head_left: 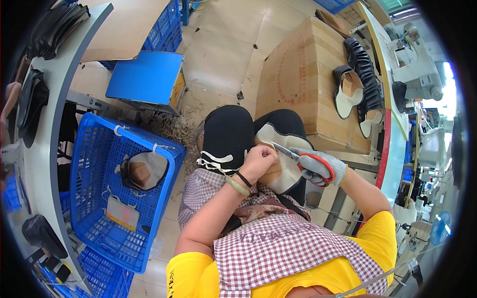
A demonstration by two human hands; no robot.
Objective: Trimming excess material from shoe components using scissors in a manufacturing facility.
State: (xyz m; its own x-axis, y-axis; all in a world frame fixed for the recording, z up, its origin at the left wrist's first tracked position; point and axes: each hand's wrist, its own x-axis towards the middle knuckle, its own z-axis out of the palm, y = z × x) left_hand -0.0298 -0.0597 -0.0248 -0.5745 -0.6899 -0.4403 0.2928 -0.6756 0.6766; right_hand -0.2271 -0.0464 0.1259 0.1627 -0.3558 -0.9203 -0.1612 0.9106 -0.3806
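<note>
Across my lap lies a shoe upper (287,175) with a cream lining and a tan patch, its lining side up. My bare left hand (261,160) is closed, its fingers pinching the upper's edge. My right hand (314,165), in a grey work glove, grips scissors (332,172) with red handles. Their blades point toward my left fingertips, over the upper; whether they are parted is hard to see. On my left thigh rest thin white trimmed strips (216,160).
At left stands a blue plastic crate (102,149) holding stacked shoe uppers (149,170). Beyond it is a blue-topped stool (141,77), with dark scraps (191,116) on the floor. A big cardboard box (293,74) at right carries a row of black uppers (365,74). Worktables flank both sides.
</note>
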